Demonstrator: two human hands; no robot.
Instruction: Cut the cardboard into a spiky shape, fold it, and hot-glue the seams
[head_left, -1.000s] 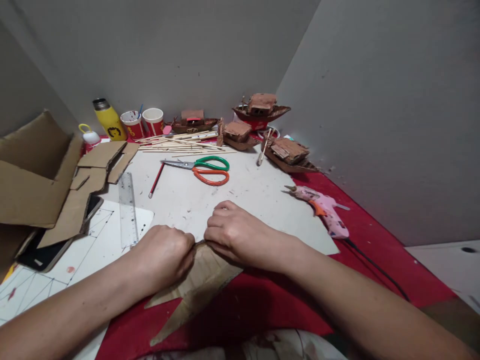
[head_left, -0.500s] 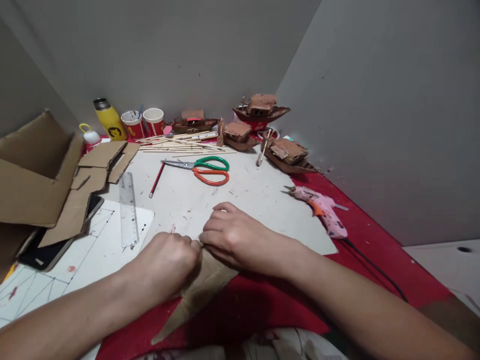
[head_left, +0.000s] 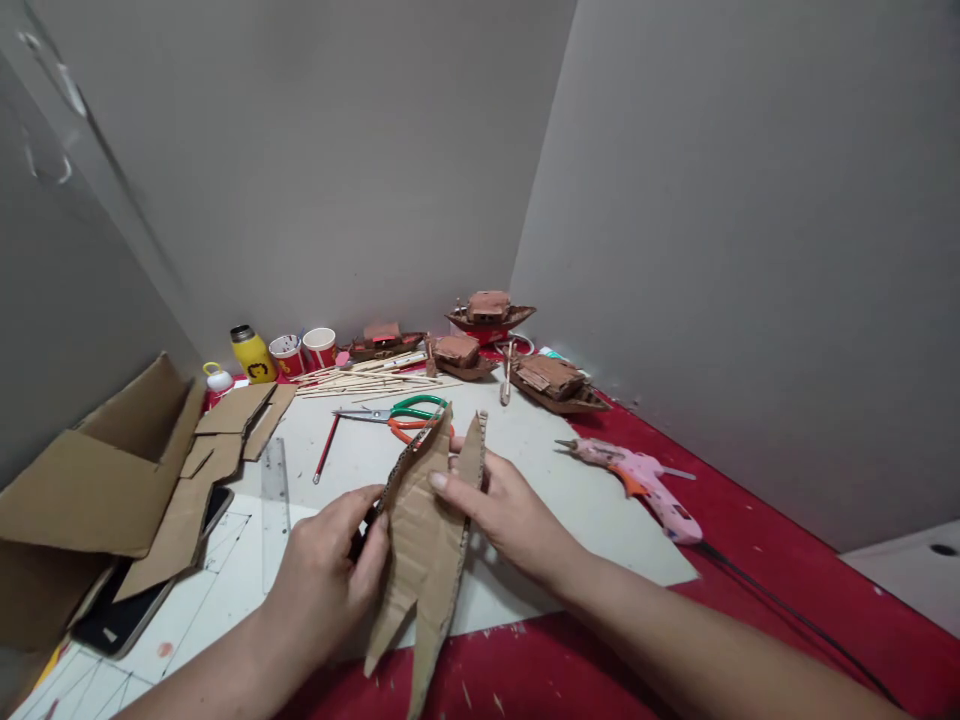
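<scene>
Left hand (head_left: pixel 326 560): one; thumb and fingers clamped on the left edge of the cardboard piece (head_left: pixel 420 530).
Right hand (head_left: pixel 521 520): one; its thumb lies on the near face, the other fingers partly hidden behind the right edge, pinching it.
Cardboard piece: one, between the two sets of fingers, raised off the table; four pointed tips, two beyond the fingers and two on the near side.
Scissors (head_left: pixel 381 414): one pair, beyond the fingers; the orange handle is partly covered by the piece.
Pencil (head_left: pixel 326 450): one, beyond the left fingers.
Ruler (head_left: pixel 275 490): one, clear, left of the left fingers.
Glue gun (head_left: pixel 641 475): one, pink, well to the right of the right fingers.
Model boats (head_left: pixel 555 378): four, far beyond the fingers.
Thin sticks (head_left: pixel 360 382): a heap beyond the fingers, too overlapped to count.
Cups (head_left: pixel 320 350): two, far beyond the left fingers; one yellow bottle (head_left: pixel 256 360) beside them.
Cardboard box (head_left: pixel 90 490): one, well left of the left fingers; flat cardboard scraps (head_left: pixel 229 412) lie between, overlapped, one phone (head_left: pixel 112 625) partly under them.
</scene>
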